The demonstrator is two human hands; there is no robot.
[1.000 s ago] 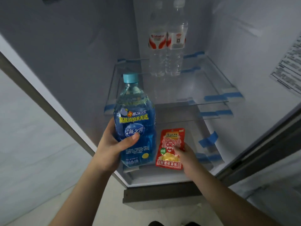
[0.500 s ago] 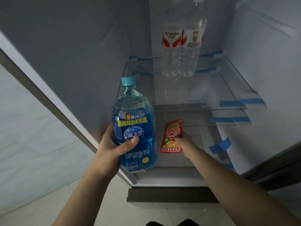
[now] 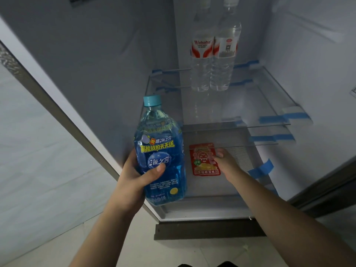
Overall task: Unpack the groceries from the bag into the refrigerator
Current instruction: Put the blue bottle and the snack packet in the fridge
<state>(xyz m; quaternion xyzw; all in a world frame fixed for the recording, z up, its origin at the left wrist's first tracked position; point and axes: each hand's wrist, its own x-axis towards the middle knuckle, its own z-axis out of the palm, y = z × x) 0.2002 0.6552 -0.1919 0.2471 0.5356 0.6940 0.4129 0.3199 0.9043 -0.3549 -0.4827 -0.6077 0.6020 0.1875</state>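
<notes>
Left hand (image 3: 134, 178) grips blue bottle (image 3: 160, 153); right hand (image 3: 224, 160) fingers pinch red packet (image 3: 204, 160) edge. Risk: packet snags glass shelf (image 3: 269, 105) above fingers; bottle slips.

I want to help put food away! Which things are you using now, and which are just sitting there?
In use: blue drink bottle in the left hand; red snack packet at the right hand.
Just there: two Wahaha water bottles; glass shelf; blue tape.

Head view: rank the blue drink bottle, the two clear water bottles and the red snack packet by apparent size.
1. Blue drink bottle, though nearest the camera.
2. Two clear water bottles: alike, unranked; farther back.
3. Red snack packet, smallest.
</notes>
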